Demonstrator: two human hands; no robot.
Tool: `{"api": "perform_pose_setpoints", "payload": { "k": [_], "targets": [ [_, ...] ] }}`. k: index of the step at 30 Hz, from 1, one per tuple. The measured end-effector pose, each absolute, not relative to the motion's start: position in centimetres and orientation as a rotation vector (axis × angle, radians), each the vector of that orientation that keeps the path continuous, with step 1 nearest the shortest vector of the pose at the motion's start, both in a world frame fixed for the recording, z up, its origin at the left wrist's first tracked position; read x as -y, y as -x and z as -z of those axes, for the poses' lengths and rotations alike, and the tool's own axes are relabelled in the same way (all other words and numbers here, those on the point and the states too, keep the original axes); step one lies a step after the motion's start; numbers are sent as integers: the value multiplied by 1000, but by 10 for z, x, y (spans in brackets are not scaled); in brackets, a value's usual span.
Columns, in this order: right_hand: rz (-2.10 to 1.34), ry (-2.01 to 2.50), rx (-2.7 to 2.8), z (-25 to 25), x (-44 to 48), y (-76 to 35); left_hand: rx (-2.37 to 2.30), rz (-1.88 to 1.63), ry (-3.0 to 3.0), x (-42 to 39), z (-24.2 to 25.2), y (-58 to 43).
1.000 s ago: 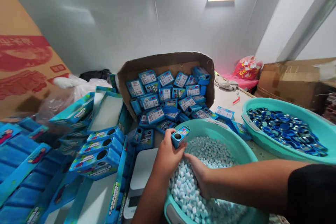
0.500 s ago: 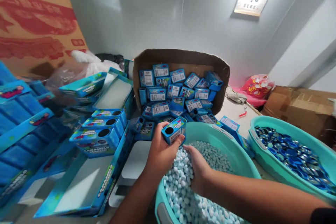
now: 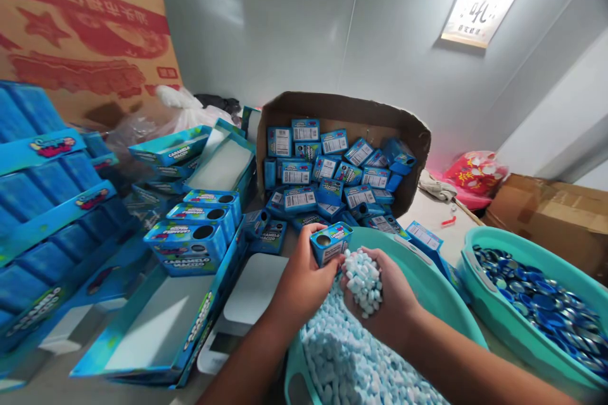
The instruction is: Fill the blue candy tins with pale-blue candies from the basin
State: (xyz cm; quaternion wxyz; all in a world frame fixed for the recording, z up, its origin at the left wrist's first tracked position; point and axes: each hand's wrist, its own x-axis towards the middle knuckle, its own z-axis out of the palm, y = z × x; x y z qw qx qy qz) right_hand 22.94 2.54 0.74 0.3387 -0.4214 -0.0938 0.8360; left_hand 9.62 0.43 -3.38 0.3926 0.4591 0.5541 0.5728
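Note:
My left hand (image 3: 304,278) grips a small blue candy box (image 3: 331,243) with a round hole in its top, tilted over the near tub. Close beside it, my right hand (image 3: 392,294) is cupped around a heap of small pale-blue candies (image 3: 363,280), its fingers partly hidden by them. Both hands are above a turquoise tub (image 3: 468,329) that holds a mass of loose candies (image 3: 361,354). Behind the hands, a brown carton (image 3: 342,106) lies with its mouth facing me and many similar blue boxes (image 3: 297,172) piled inside.
At the right stands a second turquoise tub (image 3: 479,237) of round blue and silver lids (image 3: 546,304). An open display tray (image 3: 156,323) with several boxes (image 3: 190,243) lies left, near stacked full trays (image 3: 52,196). A large printed carton (image 3: 90,31) rises behind.
My right hand has come up out of the loose candies with a handful and turned palm up beside the box. My left hand still holds the box. The view has shifted slightly left.

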Motion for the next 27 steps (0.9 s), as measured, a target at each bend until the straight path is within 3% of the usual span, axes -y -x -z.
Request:
{"api": "perform_pose_setpoints", "payload": {
  "k": [7, 14, 27],
  "targets": [
    [-2071, 1009, 200, -47, -39, -236, -1548, -1142, -1513, 2, 23, -93],
    [-2002, 866, 325, -71, -49, -224, -1489, -1129, -1518, 5, 15, -94],
    [-1994, 910, 311, -46, -57, -228, -1377, -920, -1788, 11, 20, -98]
  ]
}}
